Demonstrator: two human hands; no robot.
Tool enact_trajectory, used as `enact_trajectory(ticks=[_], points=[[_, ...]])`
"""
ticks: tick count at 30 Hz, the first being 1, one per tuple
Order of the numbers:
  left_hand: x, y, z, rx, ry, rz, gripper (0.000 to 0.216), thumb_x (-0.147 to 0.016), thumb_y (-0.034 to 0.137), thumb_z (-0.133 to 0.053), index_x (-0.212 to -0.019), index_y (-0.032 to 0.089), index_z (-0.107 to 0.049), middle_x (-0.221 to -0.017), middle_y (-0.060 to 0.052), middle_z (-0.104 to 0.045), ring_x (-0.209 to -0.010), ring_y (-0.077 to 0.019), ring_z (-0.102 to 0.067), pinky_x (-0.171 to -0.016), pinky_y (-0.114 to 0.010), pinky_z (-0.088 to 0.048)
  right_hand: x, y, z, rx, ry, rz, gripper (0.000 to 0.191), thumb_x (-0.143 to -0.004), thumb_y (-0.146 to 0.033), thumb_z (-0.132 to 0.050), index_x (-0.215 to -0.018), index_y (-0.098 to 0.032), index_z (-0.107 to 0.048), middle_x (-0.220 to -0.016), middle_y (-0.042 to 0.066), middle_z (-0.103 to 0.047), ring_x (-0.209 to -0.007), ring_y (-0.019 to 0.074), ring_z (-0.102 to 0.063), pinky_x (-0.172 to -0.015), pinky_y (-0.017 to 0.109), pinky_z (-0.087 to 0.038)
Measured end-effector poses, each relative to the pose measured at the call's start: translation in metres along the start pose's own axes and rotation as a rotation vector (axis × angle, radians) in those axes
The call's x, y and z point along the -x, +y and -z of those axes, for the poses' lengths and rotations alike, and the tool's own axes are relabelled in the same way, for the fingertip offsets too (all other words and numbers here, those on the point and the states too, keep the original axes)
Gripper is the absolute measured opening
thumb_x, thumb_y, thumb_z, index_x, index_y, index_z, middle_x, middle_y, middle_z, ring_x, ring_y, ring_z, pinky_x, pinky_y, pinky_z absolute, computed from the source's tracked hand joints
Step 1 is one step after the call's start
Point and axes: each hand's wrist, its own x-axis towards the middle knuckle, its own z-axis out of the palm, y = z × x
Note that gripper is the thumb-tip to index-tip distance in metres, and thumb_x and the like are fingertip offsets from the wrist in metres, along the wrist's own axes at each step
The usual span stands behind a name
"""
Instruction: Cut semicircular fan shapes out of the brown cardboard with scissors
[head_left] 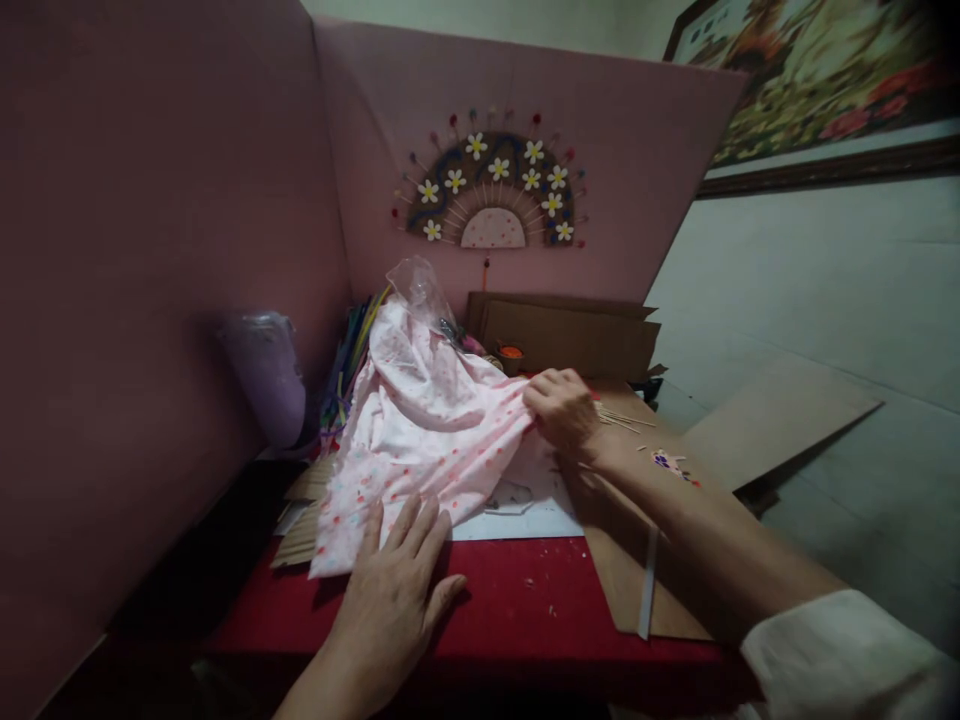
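Note:
A pale pink cloth with small red dots lies bunched on a red table. My left hand rests flat, fingers spread, on the cloth's near edge. My right hand is closed in a pinch on the cloth's right edge. A white sheet of paper shows under the cloth.
Pink boards wall the table at left and back; a flowered fan decoration hangs on the back one. Brown cardboard stands behind, another piece lies at right. Coloured sticks, a plastic bag, thin wooden sticks.

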Motion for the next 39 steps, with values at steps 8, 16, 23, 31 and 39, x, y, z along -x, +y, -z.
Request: enact_trajectory(ticks=[8, 16, 23, 31, 39], points=[[0.0, -0.002, -0.001, 0.007, -0.016, -0.015, 0.053, -0.09, 0.047, -0.042, -0.135, 0.018, -0.045, -0.139, -0.009, -0.051, -0.134, -0.0274, -0.037, -0.112, -0.056, -0.018, 0.03, 0.03, 0.002, 0.071, 0.094, -0.087, 0.027, -0.082, -0.017, -0.055, -0.106, -0.011, -0.064, -0.116, 0.019, -0.058, -0.104, 0.0316, -0.045, -0.081, 0.041, -0.033], [0.001, -0.003, -0.003, -0.029, 0.01, 0.012, 0.055, -0.088, 0.049, -0.045, -0.135, 0.02, -0.047, -0.142, -0.011, -0.047, -0.135, -0.0276, -0.035, -0.11, -0.053, -0.026, 0.04, -0.03, -0.023, -0.124, -0.034, 0.356, 0.018, -0.087, -0.017, -0.051, -0.099, -0.018, -0.064, -0.101, 0.008, -0.062, -0.09, 0.0208, -0.051, -0.08, 0.034, -0.033], [0.001, -0.002, -0.004, -0.098, 0.004, 0.007, 0.054, -0.089, 0.05, -0.042, -0.134, 0.019, -0.047, -0.142, -0.009, -0.048, -0.135, -0.0274, -0.035, -0.108, -0.052, -0.03, 0.017, -0.015, -0.03, -0.089, -0.011, 0.429, 0.017, -0.088, -0.018, -0.049, -0.078, -0.014, -0.063, -0.086, 0.009, -0.063, -0.083, 0.0208, -0.052, -0.075, 0.035, -0.033], [-0.01, -0.004, 0.006, -0.186, 0.028, 0.049, 0.036, -0.086, 0.028, -0.055, -0.118, 0.013, -0.06, -0.126, -0.016, -0.061, -0.12, -0.0311, -0.051, -0.096, -0.048, -0.04, 0.054, -0.002, -0.002, -0.108, 0.083, 0.635, 0.019, -0.086, -0.015, -0.045, -0.073, -0.017, -0.059, -0.085, 0.007, -0.064, -0.081, 0.0188, -0.052, -0.075, 0.034, -0.033], [-0.035, -0.006, 0.019, -0.228, -0.124, 0.011, 0.019, -0.083, 0.007, -0.05, -0.086, 0.013, -0.067, -0.098, -0.012, -0.069, -0.092, -0.0295, -0.06, -0.077, -0.045, -0.045, 0.032, -0.013, -0.024, -0.124, -0.03, 0.22, 0.02, -0.083, -0.015, -0.05, -0.1, -0.011, -0.06, -0.101, 0.015, -0.062, -0.093, 0.0257, -0.051, -0.08, 0.037, -0.035]])
